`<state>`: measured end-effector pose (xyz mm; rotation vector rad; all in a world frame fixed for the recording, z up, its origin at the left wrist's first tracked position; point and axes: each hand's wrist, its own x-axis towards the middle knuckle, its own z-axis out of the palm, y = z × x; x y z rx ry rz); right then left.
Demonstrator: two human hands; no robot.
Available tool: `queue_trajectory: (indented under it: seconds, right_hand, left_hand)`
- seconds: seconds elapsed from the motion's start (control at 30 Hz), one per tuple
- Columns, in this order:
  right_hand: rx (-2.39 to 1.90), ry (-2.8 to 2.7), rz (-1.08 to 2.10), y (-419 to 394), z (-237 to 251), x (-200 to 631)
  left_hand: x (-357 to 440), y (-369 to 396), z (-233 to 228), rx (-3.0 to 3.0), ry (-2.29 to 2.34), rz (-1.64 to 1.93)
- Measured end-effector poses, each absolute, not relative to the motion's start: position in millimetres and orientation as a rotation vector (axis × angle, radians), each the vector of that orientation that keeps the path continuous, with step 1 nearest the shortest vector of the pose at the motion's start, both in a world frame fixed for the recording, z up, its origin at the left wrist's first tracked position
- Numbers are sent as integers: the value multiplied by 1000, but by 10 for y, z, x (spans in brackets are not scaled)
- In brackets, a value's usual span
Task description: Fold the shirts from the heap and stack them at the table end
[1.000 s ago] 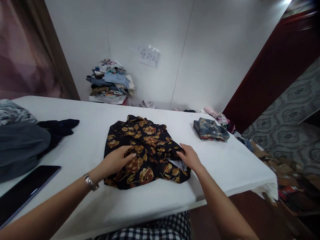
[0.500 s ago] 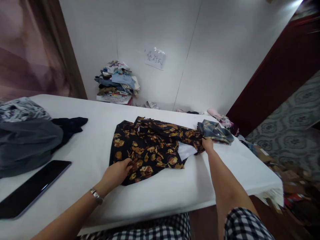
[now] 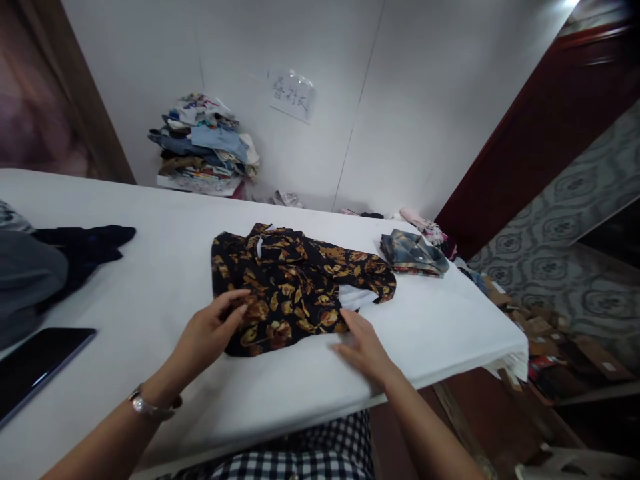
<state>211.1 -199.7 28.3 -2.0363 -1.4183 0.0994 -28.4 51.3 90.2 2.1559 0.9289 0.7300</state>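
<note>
White table [image 3: 150, 280] carrying a folded plaid garment [image 3: 413, 252] near its far right corner, dark navy cloth [image 3: 83, 243] and grey cloth [image 3: 25, 280] at its left edge, and a black tablet [image 3: 35, 363] at the near left. Stacked clothes [image 3: 203, 143] and a paper sign [image 3: 291, 97] stand against the wall.

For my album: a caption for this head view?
Left hand and right hand rest on a black floral shirt on a white table.

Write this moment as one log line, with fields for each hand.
left hand: open, on floral shirt | right hand: open, at shirt's near edge | table
</note>
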Motion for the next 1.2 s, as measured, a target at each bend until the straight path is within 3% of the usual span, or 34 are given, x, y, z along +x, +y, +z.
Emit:
queue_trajectory:
  seconds: [0.2, 0.4, 0.53, 0.8, 1.2]
  right_hand:
    - [-1879, -1062, 82, -2007, 572, 2200]
    - [-1684, -685, 131, -2357, 629, 2424]
    - [-1710, -694, 290, -2474, 467, 2292]
    - [-2047, -1016, 249, -2637, 487, 2148]
    - [-2198, -1262, 31, -2657, 453, 2167]
  left_hand:
    - [-376, 395, 1199, 2130, 974, 757]
    - [-448, 343, 1033, 2336, 871, 166]
    - [-409, 439, 1035, 2456, 953, 271]
    - [-359, 966, 959, 2606, 1145, 406]
    - [911, 1585, 1005, 2513, 1028, 364]
